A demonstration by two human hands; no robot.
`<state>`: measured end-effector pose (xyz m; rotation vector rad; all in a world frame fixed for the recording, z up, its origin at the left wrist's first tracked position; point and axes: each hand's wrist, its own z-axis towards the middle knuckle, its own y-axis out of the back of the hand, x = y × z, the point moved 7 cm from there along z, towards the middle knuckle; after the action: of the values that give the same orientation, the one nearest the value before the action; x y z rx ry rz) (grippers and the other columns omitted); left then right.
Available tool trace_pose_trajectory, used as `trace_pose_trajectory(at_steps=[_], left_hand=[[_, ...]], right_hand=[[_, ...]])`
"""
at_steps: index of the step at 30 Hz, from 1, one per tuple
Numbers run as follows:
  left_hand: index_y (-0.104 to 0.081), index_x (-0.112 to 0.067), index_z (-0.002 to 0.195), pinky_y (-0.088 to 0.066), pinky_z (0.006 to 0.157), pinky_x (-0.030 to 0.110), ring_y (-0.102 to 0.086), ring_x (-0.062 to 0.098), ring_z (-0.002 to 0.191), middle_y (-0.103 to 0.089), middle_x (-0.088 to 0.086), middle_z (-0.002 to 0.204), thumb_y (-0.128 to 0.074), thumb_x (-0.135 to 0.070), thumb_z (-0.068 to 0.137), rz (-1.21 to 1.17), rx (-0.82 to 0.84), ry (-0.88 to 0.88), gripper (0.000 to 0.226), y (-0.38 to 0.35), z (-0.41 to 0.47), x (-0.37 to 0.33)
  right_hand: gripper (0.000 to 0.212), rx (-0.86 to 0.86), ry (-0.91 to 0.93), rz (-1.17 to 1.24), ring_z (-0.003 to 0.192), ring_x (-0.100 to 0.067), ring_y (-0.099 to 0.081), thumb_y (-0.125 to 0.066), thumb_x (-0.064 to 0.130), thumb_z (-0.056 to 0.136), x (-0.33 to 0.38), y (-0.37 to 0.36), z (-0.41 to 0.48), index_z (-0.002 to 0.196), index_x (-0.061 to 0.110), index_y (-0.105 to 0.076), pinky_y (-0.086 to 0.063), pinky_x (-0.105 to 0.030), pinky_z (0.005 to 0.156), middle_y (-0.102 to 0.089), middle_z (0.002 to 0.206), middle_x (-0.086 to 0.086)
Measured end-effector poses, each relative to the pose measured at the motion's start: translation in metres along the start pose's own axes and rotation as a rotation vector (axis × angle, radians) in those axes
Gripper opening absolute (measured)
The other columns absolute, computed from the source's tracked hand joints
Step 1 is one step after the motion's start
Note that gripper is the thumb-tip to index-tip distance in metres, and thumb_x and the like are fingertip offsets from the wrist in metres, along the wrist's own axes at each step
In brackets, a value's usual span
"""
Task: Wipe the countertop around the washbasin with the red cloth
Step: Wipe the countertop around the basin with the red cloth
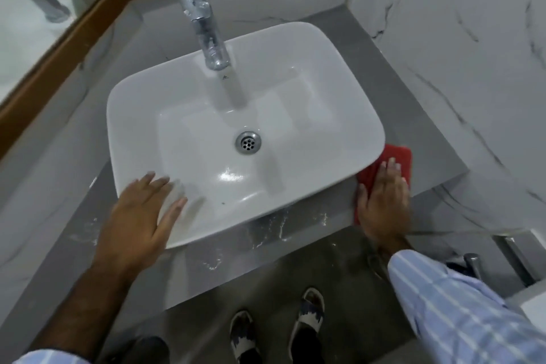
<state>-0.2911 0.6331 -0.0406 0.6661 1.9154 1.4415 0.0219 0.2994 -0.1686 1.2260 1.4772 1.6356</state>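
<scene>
A white rectangular washbasin point(310, 74) sits on a grey countertop point(413, 115). The red cloth point(397, 156) lies flat on the countertop at the basin's front right corner. My right hand point(384, 201) presses down on the cloth, palm flat with fingers extended, covering its near half. My left hand point(139, 213) rests open on the basin's front left rim, fingers spread, holding nothing. Whitish smears mark the countertop's front strip point(266, 230) below the basin.
A tall chrome faucet point(204, 23) stands behind the basin, its spout over the bowl. Marble wall point(458, 53) bounds the counter on the right and behind. A wood-framed mirror point(59, 47) runs along the left. My feet in sandals point(307, 316) stand on the grey floor.
</scene>
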Motion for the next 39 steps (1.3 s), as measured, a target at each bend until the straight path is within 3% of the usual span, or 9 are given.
trace_pose_trajectory(at_steps=[2,5,10,15,19,24,29,34,39], left_hand=[[-0.068,-0.011,0.141,-0.023,0.133,0.049,-0.046,0.028,0.153,-0.063,0.007,0.152,-0.013,-0.071,0.101,0.036,-0.022,-0.085,0.091,0.005,-0.001,0.006],[-0.066,-0.014,0.144,-0.021,0.134,0.051,-0.044,0.026,0.155,-0.06,0.005,0.155,-0.007,-0.072,0.101,0.047,-0.04,-0.138,0.094,0.004,0.001,0.0],[-0.057,-0.013,0.152,-0.016,0.136,0.05,-0.036,0.024,0.159,-0.053,0.004,0.162,-0.002,-0.076,0.099,0.056,-0.032,-0.193,0.099,0.006,0.002,0.007],[-0.051,-0.01,0.155,-0.011,0.137,0.048,-0.03,0.024,0.162,-0.047,0.006,0.166,-0.003,-0.075,0.099,0.024,-0.074,-0.182,0.098,0.011,0.007,0.034],[-0.049,-0.012,0.157,-0.013,0.136,0.051,-0.028,0.023,0.163,-0.044,0.005,0.168,-0.006,-0.071,0.102,0.031,-0.09,-0.195,0.091,0.004,0.009,0.033],[-0.053,-0.008,0.153,-0.017,0.135,0.053,-0.033,0.027,0.16,-0.048,0.008,0.165,-0.013,-0.067,0.105,0.024,-0.141,-0.226,0.085,0.004,0.009,0.035],[-0.054,-0.007,0.152,-0.019,0.135,0.054,-0.034,0.028,0.16,-0.05,0.009,0.164,-0.012,-0.068,0.105,-0.001,-0.153,-0.225,0.087,0.008,0.007,0.033],[-0.049,-0.007,0.155,-0.018,0.136,0.052,-0.03,0.029,0.162,-0.043,0.009,0.168,-0.014,-0.069,0.103,-0.049,-0.179,-0.168,0.088,0.008,0.006,0.036],[-0.048,-0.003,0.155,-0.013,0.136,0.048,-0.028,0.03,0.162,-0.042,0.012,0.168,-0.024,-0.063,0.104,-0.062,-0.186,-0.176,0.082,0.004,0.006,0.041]], right_hand=[[0.074,-0.01,0.02,-0.025,0.16,-0.042,-0.019,-0.035,0.04,0.106,0.039,-0.006,-0.033,0.161,-0.007,-0.02,-0.025,-0.061,0.127,-0.02,0.171,-0.027],[0.072,0.003,0.232,-0.009,0.159,-0.043,-0.02,-0.038,0.038,0.108,0.116,-0.032,-0.11,0.16,-0.009,-0.02,-0.021,-0.057,0.129,-0.019,0.17,-0.03],[0.072,0.153,0.543,0.048,0.163,-0.027,-0.013,-0.029,0.053,0.109,0.173,-0.054,-0.158,0.166,0.011,-0.017,-0.024,-0.051,0.128,-0.018,0.174,-0.01],[0.075,0.038,0.24,0.005,0.159,-0.041,-0.023,-0.037,0.044,0.106,0.107,-0.032,-0.103,0.163,-0.001,-0.02,-0.029,-0.061,0.126,-0.024,0.171,-0.026],[0.072,0.005,-0.062,0.017,0.155,-0.043,-0.032,-0.041,0.032,0.1,0.145,-0.037,-0.111,0.158,-0.01,-0.028,-0.03,-0.058,0.125,-0.032,0.167,-0.03],[0.069,0.084,0.215,0.029,0.155,-0.041,-0.033,-0.045,0.035,0.103,0.245,-0.066,-0.192,0.156,-0.009,-0.035,-0.027,-0.054,0.128,-0.037,0.164,-0.03],[0.072,0.171,0.543,-0.021,0.157,-0.035,-0.03,-0.044,0.046,0.106,0.224,-0.06,-0.195,0.161,0.002,-0.031,-0.026,-0.052,0.128,-0.029,0.169,-0.019],[0.074,0.073,0.128,-0.066,0.16,-0.039,-0.021,-0.036,0.039,0.105,0.161,-0.043,-0.153,0.162,-0.006,-0.02,-0.021,-0.056,0.13,-0.021,0.171,-0.026],[0.068,0.098,0.291,-0.014,0.157,-0.04,-0.028,-0.043,0.036,0.107,0.244,-0.075,-0.202,0.16,-0.004,-0.03,-0.024,-0.056,0.129,-0.032,0.167,-0.027]])
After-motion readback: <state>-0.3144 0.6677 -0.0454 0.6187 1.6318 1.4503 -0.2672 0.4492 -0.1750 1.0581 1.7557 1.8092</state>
